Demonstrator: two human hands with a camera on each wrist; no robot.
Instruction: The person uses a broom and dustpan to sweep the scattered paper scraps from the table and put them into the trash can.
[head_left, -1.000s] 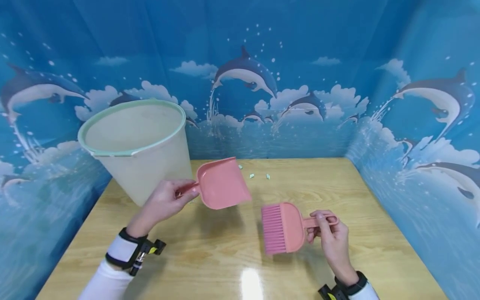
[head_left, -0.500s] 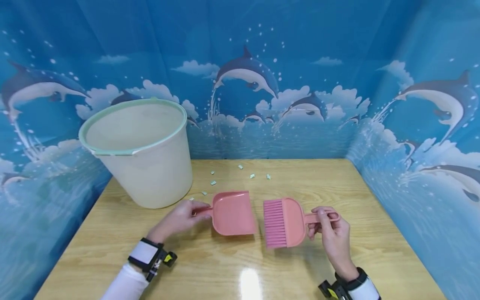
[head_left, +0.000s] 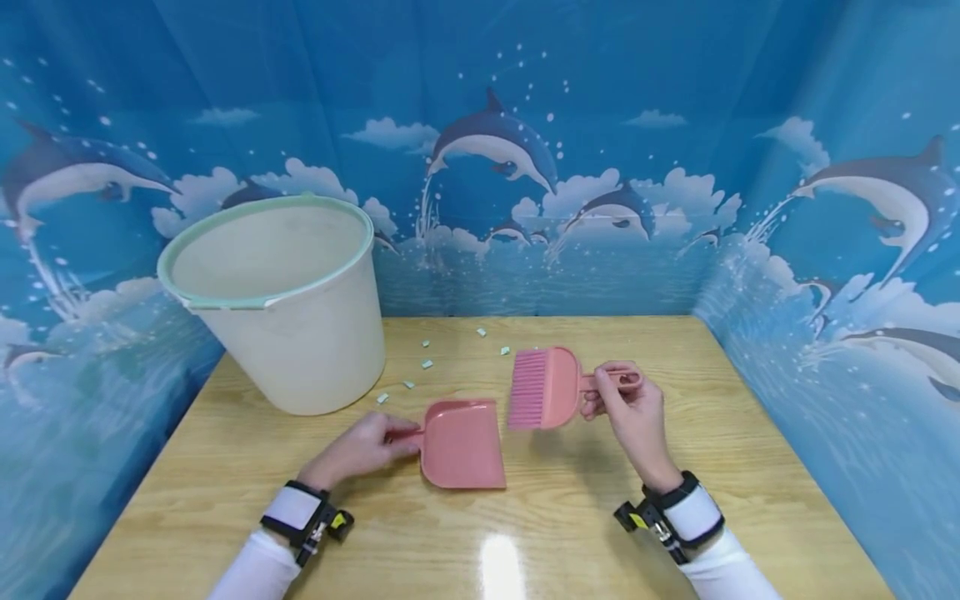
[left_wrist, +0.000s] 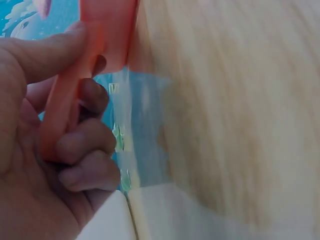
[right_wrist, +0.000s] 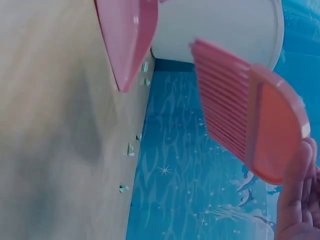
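Observation:
In the head view my left hand (head_left: 363,454) grips the handle of a pink dustpan (head_left: 463,450), which is low at the tabletop with its flat edge facing right. The left wrist view shows fingers curled round that handle (left_wrist: 62,110). My right hand (head_left: 630,408) pinches the handle of a pink hand brush (head_left: 561,388), bristles pointing left. The brush hangs above the table, apart from the dustpan, as the right wrist view shows. Behind the dustpan lie several small pale green scraps (head_left: 427,364); one of them (head_left: 505,351) is just left of the brush.
A large whitish bucket (head_left: 322,358) with a pale green rim stands at the back left of the wooden table (head_left: 637,517). Blue curtains (head_left: 480,275) printed with dolphins enclose the table at the back and both sides.
The dustpan has come down from beside the bucket toward me and the tabletop. The brush has moved away from me and slightly left, now covering the rightmost scrap.

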